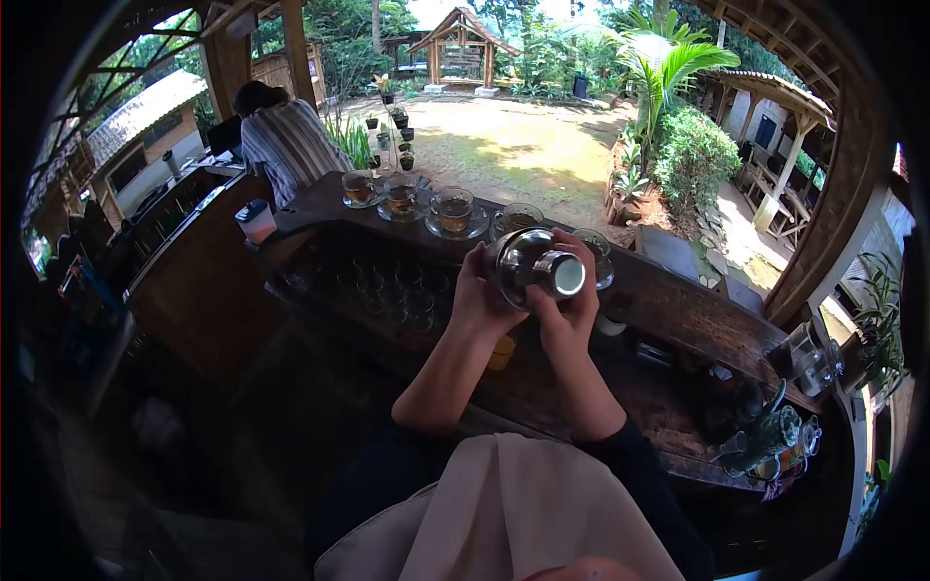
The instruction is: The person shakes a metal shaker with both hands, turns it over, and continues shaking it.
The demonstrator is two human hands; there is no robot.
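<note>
A shiny metal teapot (528,261) with a white round end facing me is held tilted over the dark wooden counter (678,305). My left hand (477,295) grips its left side. My right hand (572,315) wraps it from the right and below. Just behind the teapot stand glass cups of brown tea on saucers: one (358,187) at the far left, another (402,198), a third (451,210) and a cup (518,218) right by the teapot. A further glass (599,254) is partly hidden behind my right hand.
Several empty glasses (387,286) stand on a lower shelf before the counter. A person in a striped shirt (286,136) sits at the far left. A white cup (257,221) stands on a side counter. Glassware (775,441) clusters at the right end. A garden lies beyond.
</note>
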